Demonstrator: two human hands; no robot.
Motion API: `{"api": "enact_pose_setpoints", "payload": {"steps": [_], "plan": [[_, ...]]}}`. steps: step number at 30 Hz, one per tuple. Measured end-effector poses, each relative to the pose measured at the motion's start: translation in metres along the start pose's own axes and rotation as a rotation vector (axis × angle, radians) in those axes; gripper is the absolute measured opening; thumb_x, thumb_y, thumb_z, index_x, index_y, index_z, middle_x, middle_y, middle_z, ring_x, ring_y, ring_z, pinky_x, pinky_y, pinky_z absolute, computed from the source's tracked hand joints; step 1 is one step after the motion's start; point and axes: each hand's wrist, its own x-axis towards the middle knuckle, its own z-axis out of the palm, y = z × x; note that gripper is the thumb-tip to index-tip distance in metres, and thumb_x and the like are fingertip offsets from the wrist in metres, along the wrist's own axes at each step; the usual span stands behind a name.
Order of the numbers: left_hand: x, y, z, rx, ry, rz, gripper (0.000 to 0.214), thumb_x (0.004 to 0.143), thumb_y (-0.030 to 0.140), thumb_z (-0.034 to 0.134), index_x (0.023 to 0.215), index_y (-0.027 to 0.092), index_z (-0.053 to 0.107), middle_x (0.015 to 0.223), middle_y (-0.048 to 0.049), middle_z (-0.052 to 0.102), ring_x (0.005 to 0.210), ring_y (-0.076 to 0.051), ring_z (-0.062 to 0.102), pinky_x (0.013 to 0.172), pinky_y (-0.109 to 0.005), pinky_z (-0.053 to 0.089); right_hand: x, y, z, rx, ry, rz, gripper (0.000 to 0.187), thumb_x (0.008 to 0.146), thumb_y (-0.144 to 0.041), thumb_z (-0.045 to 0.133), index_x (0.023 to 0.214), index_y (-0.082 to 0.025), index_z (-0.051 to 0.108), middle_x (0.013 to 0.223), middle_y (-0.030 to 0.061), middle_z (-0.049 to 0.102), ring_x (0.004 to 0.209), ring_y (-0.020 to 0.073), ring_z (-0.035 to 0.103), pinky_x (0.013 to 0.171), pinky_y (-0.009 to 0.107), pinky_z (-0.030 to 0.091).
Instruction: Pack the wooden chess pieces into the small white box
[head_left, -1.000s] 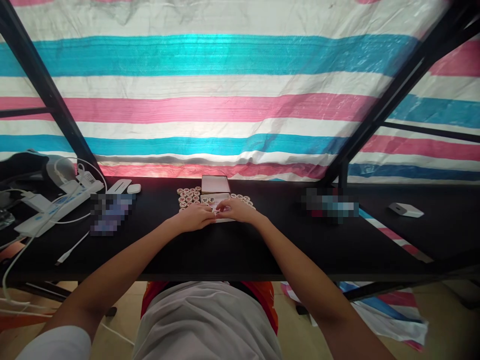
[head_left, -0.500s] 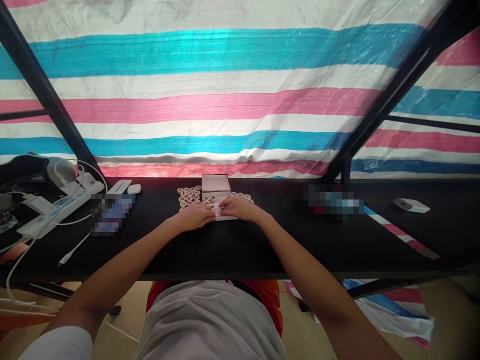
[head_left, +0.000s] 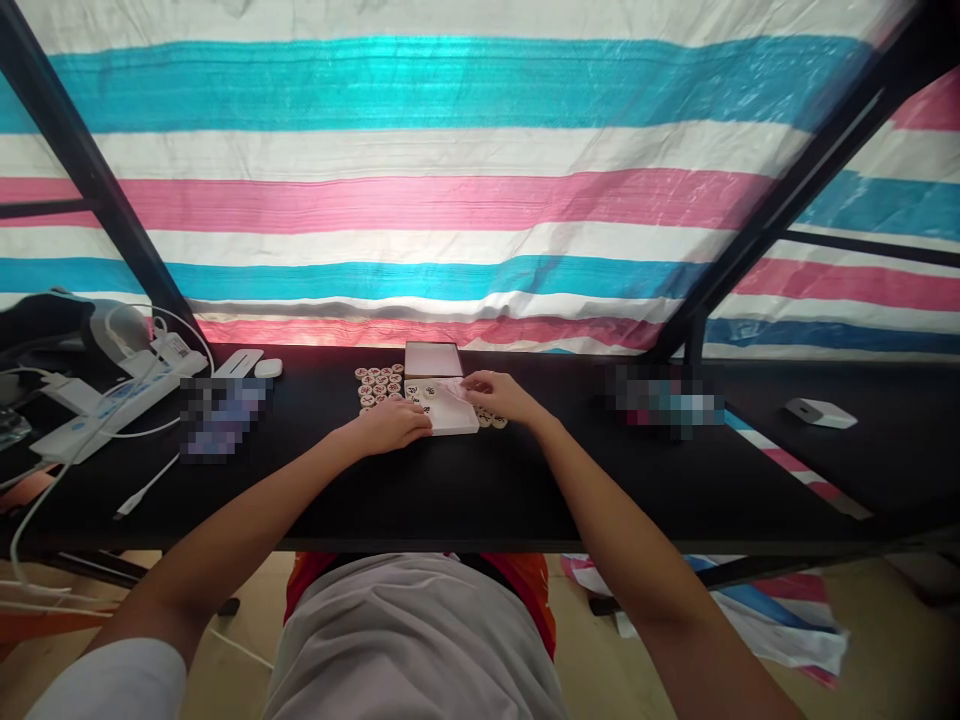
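A shallow white box [head_left: 456,422] lies on the black table, with several round Chinese chess pieces [head_left: 430,391] in its left part. My left hand [head_left: 391,425] is at the box's front left corner, its bent fingers over the edge and gripping it. At the right side, my right hand [head_left: 501,394] pinches a thin, pale pinkish sheet [head_left: 450,390] that lies over the back of the box. Rows of red-marked chess pieces [head_left: 379,390] stand left of the box. More pieces [head_left: 491,419] show partly under my right hand.
Behind the white box is an open box part [head_left: 433,360]. Left are a power strip [head_left: 120,405] with cables, a blurred phone-like object [head_left: 225,420] and a white earbud case [head_left: 268,368]. A blurred item [head_left: 664,402] and a white adapter [head_left: 820,413] lie right. Striped sheeting [head_left: 450,200] hangs behind.
My right hand has moved right and slightly back from the box's middle, drawing up the pinkish sheet and baring the white inside. My left hand stays at the front left corner.
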Motion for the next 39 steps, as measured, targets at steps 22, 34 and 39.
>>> {"api": "enact_pose_setpoints", "payload": {"steps": [22, 34, 39], "plan": [[-0.001, 0.006, -0.004, 0.001, 0.019, -0.022, 0.020, 0.089, 0.021, 0.046, 0.084, 0.017, 0.066, 0.086, -0.0045, 0.062, 0.083, -0.017, 0.057, 0.079, -0.028, 0.041, -0.007, 0.027, -0.036, -0.372, 0.225, 0.219, 0.033, 0.076, -0.030, 0.057, 0.105, -0.017, 0.066, 0.095, 0.0078, 0.069, 0.085, 0.0208, 0.062, 0.078, 0.031, 0.047], [0.000, 0.006, -0.004, -0.027, 0.013, -0.025, 0.020, 0.088, 0.022, 0.046, 0.085, 0.018, 0.065, 0.083, -0.0040, 0.064, 0.079, -0.017, 0.059, 0.074, -0.027, 0.041, -0.008, 0.054, -0.039, -0.264, -0.074, 0.379, 0.040, 0.075, -0.030, 0.063, 0.113, -0.016, 0.063, 0.101, 0.0078, 0.070, 0.088, 0.0200, 0.064, 0.078, 0.028, 0.048], [-0.001, 0.006, -0.005, -0.023, 0.016, -0.022, 0.020, 0.088, 0.022, 0.046, 0.085, 0.018, 0.066, 0.081, -0.0038, 0.064, 0.079, -0.016, 0.060, 0.074, -0.027, 0.042, -0.007, 0.053, -0.035, -0.248, -0.059, 0.359, 0.039, 0.076, -0.030, 0.063, 0.112, -0.017, 0.064, 0.101, 0.0072, 0.070, 0.087, 0.0196, 0.064, 0.078, 0.028, 0.049]]}}
